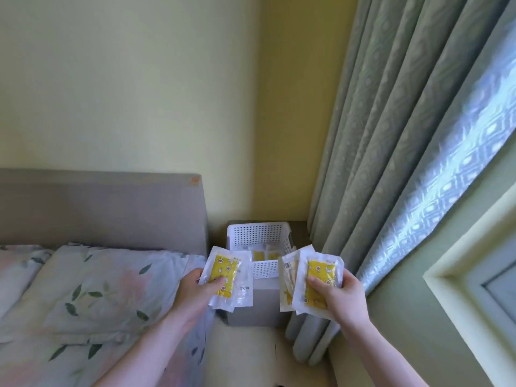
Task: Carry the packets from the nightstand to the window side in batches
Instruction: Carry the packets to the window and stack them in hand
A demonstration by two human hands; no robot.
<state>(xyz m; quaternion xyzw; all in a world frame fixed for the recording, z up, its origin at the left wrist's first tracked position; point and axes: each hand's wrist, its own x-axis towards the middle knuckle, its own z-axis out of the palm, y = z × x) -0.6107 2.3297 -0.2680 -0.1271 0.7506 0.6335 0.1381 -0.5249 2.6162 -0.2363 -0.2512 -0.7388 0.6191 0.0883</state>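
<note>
My left hand [195,291] grips a small stack of clear packets with yellow patterned contents [226,270], thumb on top. My right hand [339,296] grips another stack of the same packets [321,275], thumb pressed on the front one. Both stacks are held in front of a white perforated basket [261,233] that stands on the grey nightstand [262,305]. More yellow packets [259,255] lie inside the basket.
A bed with a floral pillow [92,289] and grey headboard [103,210] lies to the left. Grey-green curtains [391,163] hang right of the nightstand, and a window frame [472,280] stands at the far right. A cream wall is behind.
</note>
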